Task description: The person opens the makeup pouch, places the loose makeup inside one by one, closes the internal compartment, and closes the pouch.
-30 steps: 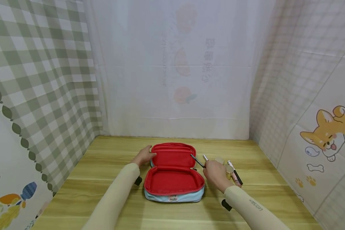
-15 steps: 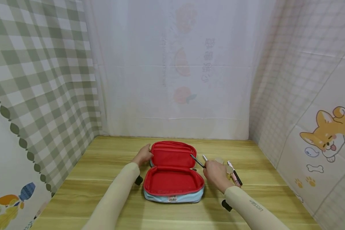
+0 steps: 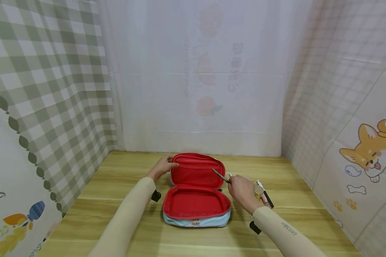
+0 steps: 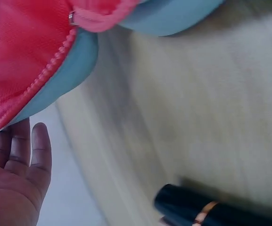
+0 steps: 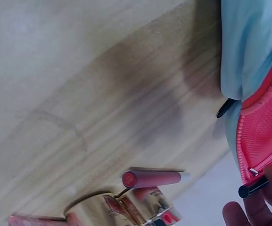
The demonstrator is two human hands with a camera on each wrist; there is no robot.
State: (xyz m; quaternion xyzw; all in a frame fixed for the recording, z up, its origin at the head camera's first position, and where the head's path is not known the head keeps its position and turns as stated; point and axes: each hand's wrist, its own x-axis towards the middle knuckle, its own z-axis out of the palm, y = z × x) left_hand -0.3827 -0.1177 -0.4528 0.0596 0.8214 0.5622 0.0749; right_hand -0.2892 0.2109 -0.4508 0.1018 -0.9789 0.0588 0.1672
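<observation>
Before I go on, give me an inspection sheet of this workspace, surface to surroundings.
Surface: wooden table; no spill seen.
Job's things: red-lined pouch lies open; dark stick in hand.
Clutter: pink tube, golden case and pen-shaped item, right of the pouch.
Hands: left hand grips the pouch's lid; right hand pinches the dark stick.
Cables: nothing seen.
Surroundings: green-checked cloth left, white cloth behind, dog-printed cloth right.

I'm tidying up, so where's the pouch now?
In the head view, the pouch sits on the table, between the left hand, at its raised flap, and the right hand.
</observation>
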